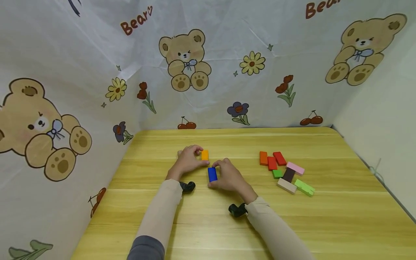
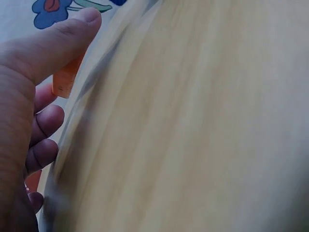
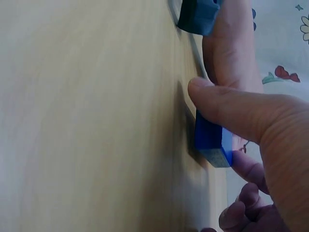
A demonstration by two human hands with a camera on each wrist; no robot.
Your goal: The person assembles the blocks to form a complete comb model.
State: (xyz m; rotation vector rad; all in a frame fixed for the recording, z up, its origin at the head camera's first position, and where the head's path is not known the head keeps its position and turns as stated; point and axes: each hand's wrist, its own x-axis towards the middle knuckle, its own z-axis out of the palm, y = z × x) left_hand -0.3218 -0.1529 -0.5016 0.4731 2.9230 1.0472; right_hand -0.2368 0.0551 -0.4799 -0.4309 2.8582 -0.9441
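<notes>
In the head view my left hand (image 1: 188, 159) pinches a yellow-orange block (image 1: 204, 155) between thumb and curled index finger. The left wrist view shows this block (image 2: 67, 79) partly covered by the thumb, the other fingers curled below it. Nearer to me and slightly right, my right hand (image 1: 229, 177) grips a blue block (image 1: 212, 174) by its two short ends. In the right wrist view the thumb lies over one end of the blue block (image 3: 212, 140), which is close over the tabletop, and a fingertip meets the other end.
On the right of the wooden table (image 1: 201, 231) lies a loose group of blocks: orange (image 1: 263, 158), red (image 1: 272, 163), pink (image 1: 295, 168), dark brown (image 1: 289, 175), green (image 1: 277, 174), beige (image 1: 287, 186) and light green (image 1: 304, 187). A bear-print cloth (image 1: 214, 115) hangs behind.
</notes>
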